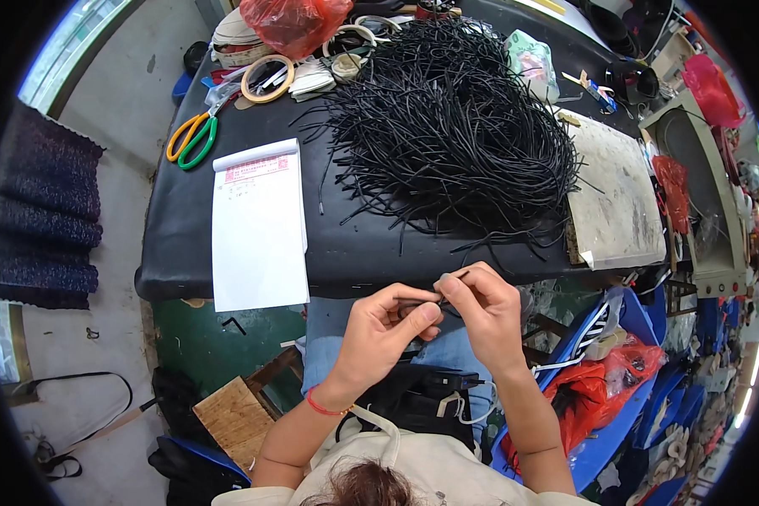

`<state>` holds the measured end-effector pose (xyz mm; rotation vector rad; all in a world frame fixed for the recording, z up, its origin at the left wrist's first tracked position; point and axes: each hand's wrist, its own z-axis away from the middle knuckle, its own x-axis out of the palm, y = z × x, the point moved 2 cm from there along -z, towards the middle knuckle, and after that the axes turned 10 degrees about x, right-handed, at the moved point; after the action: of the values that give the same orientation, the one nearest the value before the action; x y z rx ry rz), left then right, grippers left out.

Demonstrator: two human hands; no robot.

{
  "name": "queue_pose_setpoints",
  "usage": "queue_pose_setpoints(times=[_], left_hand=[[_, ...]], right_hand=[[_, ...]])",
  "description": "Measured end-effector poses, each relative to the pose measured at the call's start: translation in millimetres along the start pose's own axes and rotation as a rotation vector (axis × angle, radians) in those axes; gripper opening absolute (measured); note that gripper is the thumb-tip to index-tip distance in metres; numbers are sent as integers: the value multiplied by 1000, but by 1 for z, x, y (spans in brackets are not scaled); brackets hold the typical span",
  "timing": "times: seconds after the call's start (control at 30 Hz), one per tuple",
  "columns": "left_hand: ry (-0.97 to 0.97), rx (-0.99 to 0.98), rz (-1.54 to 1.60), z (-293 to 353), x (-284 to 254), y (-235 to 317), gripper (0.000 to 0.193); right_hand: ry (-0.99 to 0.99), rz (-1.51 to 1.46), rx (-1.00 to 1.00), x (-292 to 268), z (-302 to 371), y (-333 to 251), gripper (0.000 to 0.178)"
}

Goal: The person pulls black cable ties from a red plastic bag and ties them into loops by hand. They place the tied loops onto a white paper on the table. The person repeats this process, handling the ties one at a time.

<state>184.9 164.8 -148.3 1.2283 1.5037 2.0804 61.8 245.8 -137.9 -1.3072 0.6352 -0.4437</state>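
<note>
In front of my lap, just off the near edge of the black table, my two hands meet. My left hand is closed, thumb against fingers, around a thin black cord. A pinch of thumb and forefinger on my right hand grips the same cord close by. Most of the held cord is hidden by my fingers. Beyond my hands lies a big tangled heap of black cords, its loose ends hanging toward the near edge.
Left of the heap lie a white notepad and scissors with yellow and green handles. A tape roll and a red plastic bag are behind. A stained pale board sits right; a blue bin stands below.
</note>
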Motion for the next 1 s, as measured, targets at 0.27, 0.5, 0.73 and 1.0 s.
queue_pose_setpoints(times=[0.27, 0.5, 0.73, 1.0], left_hand=[[147, 72, -375, -5, -49, 30, 13], [725, 592, -1735, -38, -118, 71, 39], [19, 772, -1062, -43, -2, 25, 32], [-94, 471, -827, -48, 0, 11, 14]], right_hand=[[17, 270, -198, -10, -13, -1, 6], [303, 1044, -591, -61, -46, 15, 26], [320, 1007, -780, -55, -45, 13, 20], [115, 888, -919, -35, -44, -15, 27]])
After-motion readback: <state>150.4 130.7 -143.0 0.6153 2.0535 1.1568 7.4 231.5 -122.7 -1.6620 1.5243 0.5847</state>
